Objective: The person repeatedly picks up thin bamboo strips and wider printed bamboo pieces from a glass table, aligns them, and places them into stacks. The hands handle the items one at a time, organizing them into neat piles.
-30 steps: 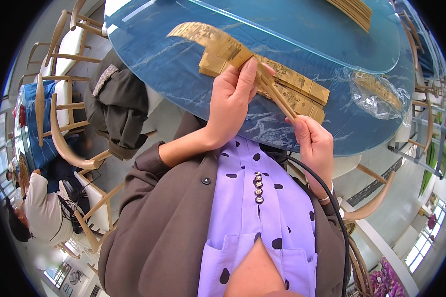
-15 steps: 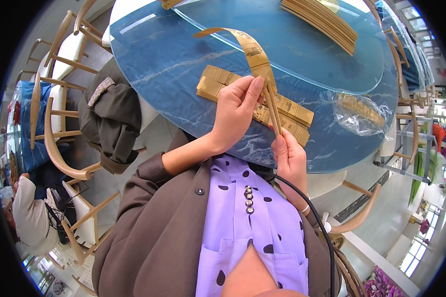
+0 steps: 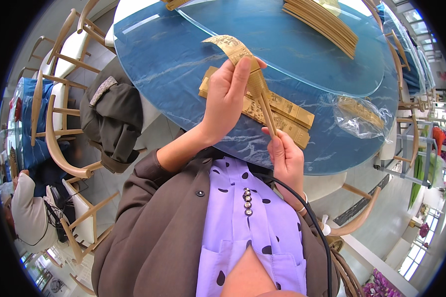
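Observation:
A long gold card strip [image 3: 232, 46] with dark printed pictures arches over in the air above the table. My left hand [image 3: 225, 96] pinches it partway along, thumb on top, and its far end curls away to the left. Lower down, the strip's narrow folded layers stand nearly edge-on, and my right hand [image 3: 286, 156] holds their near end between thumb and fingers. Beneath both hands lie more printed gold card strips [image 3: 291, 110] on the blue table, partly hidden by my left hand and the held strip.
A fanned stack of gold strips [image 3: 327, 24] rests on the glass turntable [image 3: 262, 47]. A clear plastic bag [image 3: 360, 118] with gold card inside lies at the table's right. Wooden chairs [image 3: 59, 143] and a dark draped coat [image 3: 109, 111] stand left; a black cable [image 3: 309, 208] crosses my right forearm.
My left hand has slid up the strip, away from my right hand, and now grips nearer its curled end. My right hand has dropped slightly, keeping hold of the near end.

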{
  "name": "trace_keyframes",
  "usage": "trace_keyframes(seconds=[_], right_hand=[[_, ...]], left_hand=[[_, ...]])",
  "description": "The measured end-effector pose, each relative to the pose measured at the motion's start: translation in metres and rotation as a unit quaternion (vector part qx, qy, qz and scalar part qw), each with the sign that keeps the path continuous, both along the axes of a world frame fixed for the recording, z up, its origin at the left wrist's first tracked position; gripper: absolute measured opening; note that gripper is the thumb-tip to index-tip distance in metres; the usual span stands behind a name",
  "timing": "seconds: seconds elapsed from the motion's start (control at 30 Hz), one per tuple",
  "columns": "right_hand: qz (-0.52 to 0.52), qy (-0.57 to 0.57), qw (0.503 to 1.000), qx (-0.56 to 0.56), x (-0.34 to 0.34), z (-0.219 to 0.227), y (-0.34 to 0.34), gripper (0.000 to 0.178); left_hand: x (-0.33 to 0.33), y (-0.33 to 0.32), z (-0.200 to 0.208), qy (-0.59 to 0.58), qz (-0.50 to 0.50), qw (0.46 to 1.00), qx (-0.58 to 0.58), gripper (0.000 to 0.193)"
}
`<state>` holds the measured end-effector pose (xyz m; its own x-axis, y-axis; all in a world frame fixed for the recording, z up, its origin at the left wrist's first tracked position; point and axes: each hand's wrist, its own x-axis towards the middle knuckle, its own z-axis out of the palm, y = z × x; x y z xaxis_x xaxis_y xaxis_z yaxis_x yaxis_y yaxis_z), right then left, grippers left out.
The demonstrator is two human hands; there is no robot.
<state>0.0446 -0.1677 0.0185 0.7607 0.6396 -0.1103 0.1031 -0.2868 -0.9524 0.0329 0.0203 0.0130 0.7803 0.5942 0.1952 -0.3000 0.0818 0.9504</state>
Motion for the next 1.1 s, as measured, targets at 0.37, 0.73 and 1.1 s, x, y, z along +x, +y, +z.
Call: trace_keyframes(seconds=[0.37,0.73,1.1], right_hand=[[-0.039,-0.093,0.995,-0.01,-0.001,-0.008,0.003,0.029],[-0.036,-0.045,0.998,0.005,-0.001,-0.004,0.003,0.03],[-0.015,0.035,0.999,0.01,0.004,-0.001,0.005,0.029]], left_hand=[[0.004,-0.017,-0.002,-0.026,-0.059,0.997,0.035,0.032],[-0.001,-0.011,-0.02,-0.003,0.104,0.97,0.22,0.024],[-0.018,-0.034,-0.032,0.019,-0.026,0.993,0.109,0.027]])
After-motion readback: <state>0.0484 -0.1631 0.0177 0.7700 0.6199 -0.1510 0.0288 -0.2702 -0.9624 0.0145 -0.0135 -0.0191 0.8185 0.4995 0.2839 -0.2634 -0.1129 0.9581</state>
